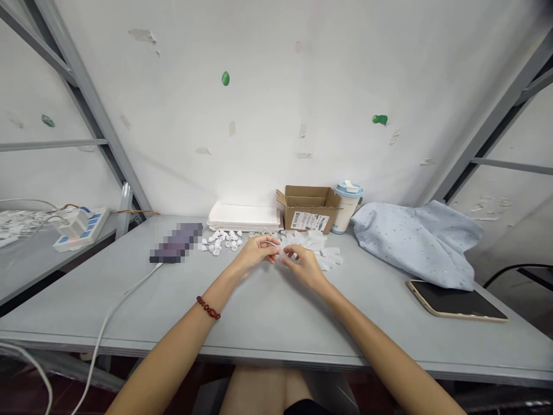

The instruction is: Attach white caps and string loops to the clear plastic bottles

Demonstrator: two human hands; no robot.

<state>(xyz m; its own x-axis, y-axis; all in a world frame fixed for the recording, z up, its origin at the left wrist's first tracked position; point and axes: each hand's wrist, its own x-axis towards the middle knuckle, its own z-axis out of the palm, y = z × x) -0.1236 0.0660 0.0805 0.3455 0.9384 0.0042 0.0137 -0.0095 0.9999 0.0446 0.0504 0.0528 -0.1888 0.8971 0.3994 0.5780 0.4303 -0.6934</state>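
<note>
While the left hand (pixel 260 251) pinches a small translucent piece (pixel 280 252) just below frame centre, the right hand (pixel 306 266) curls beside it, its grip unclear; the piece looks light, perhaps slippery, best held by its edges.

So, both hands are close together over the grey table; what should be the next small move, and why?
Probably a slight move of the bare right hand toward the bare left hand. The left seems pinched, though what it may hold is too small to tell; the right is curled close by, beside the translucent whitish plastic pieces.
</note>
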